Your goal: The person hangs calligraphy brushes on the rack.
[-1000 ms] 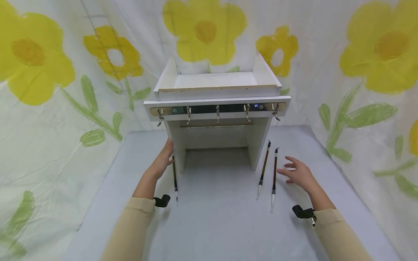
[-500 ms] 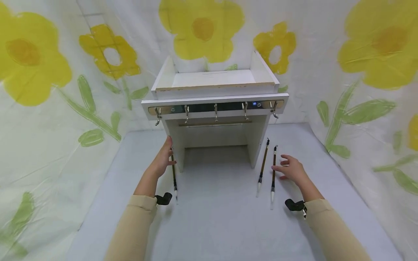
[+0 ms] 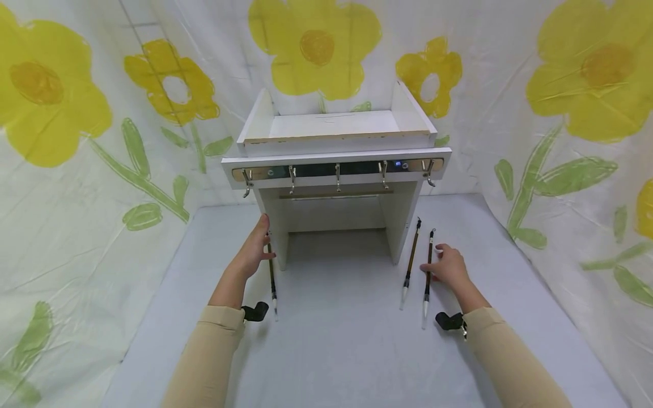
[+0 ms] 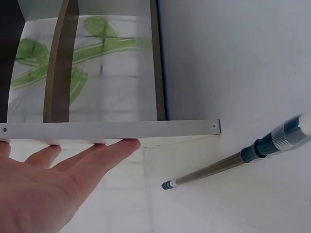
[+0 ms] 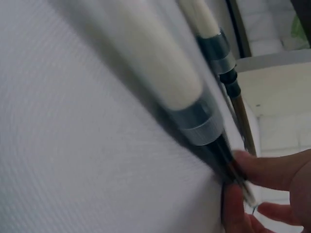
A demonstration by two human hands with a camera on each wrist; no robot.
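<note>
My left hand (image 3: 250, 255) lies with straight fingers against the left side panel of a white shelf rack (image 3: 275, 226); the left wrist view shows its fingertips on the panel's face (image 4: 112, 129). A calligraphy brush (image 3: 272, 280) lies on the table beside that panel. To the rack's right, two more calligraphy brushes lie side by side. My right hand (image 3: 450, 268) pinches the handle of the outer brush (image 3: 426, 297) between thumb and fingers, its white tip toward me. The inner brush (image 3: 408, 269) leans at a slight angle near the right panel.
Several metal hooks (image 3: 338, 177) hang from the rack's front rail. An open tray top (image 3: 334, 126) sits above, and an open bay lies underneath. White curtains with yellow flowers (image 3: 317, 48) enclose the pale table (image 3: 336, 345) at the back and sides.
My right hand has moved left to the outer brush and its thumb and fingers have closed on the handle. My left hand stays at the rack's left panel.
</note>
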